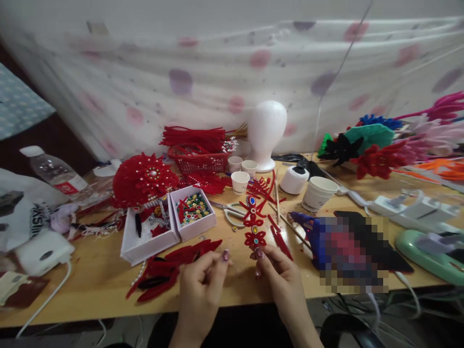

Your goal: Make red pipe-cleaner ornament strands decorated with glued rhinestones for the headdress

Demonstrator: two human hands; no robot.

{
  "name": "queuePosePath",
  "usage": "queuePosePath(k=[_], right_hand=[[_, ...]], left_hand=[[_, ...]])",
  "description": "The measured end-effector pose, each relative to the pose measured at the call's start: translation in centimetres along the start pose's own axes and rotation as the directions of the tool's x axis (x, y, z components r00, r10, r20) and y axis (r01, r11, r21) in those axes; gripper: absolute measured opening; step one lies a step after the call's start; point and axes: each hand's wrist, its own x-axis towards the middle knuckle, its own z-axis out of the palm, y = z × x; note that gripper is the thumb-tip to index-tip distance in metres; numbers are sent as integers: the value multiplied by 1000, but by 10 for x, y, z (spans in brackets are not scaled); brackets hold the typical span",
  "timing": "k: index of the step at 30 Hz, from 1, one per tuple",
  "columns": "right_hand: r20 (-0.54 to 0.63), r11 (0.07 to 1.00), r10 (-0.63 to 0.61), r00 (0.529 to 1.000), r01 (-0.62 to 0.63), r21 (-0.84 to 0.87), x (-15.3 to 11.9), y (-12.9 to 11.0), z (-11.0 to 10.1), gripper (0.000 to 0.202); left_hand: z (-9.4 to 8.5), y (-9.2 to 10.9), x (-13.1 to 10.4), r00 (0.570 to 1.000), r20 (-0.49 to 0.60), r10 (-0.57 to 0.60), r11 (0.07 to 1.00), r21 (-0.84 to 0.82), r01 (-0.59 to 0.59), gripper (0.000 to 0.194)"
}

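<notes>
My right hand [284, 278] pinches the lower end of a red chenille ornament [254, 222]. The ornament stands up from my fingers as a column of small petals set with blue, yellow and turquoise gems. Left of it, and apart from it, is my left hand [201, 285]. Its thumb and forefinger are pressed together, and anything between them is too small to make out. Dark red chenille leaf pieces [174, 263] lie just beyond my left hand. Scissors [234, 212] rest behind the ornament.
A box of gems and beads [194, 212] adjoins another white box [150, 237]. Paper cups [239, 182], a foam head [266, 135] and a red basket [197, 162] stand behind. A blue glue gun [308, 232] lies right, near a power strip [409, 212]. A bottle [60, 174] is left.
</notes>
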Motion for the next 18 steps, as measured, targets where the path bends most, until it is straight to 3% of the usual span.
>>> queuePosePath(k=[2, 6, 10, 14, 18], right_hand=[[17, 1000, 9, 1000, -9, 6, -1, -1, 4, 38], [54, 1000, 23, 998, -24, 20, -2, -1, 12, 32], [94, 999, 37, 995, -39, 18, 0, 0, 17, 30], [142, 997, 80, 987, -82, 3, 2, 3, 13, 27], [191, 982, 187, 964, -185, -28, 3, 3, 7, 33]], left_hand=[[8, -1, 1, 994, 76, -75, 993, -86, 82, 25], [24, -6, 10, 964, 229, -137, 922, -327, 209, 28], [32, -9, 17, 942, 264, -209, 834, -455, 313, 21], [29, -9, 20, 937, 270, -221, 811, -482, 331, 18], [19, -8, 27, 963, 222, -150, 875, -424, 234, 20]])
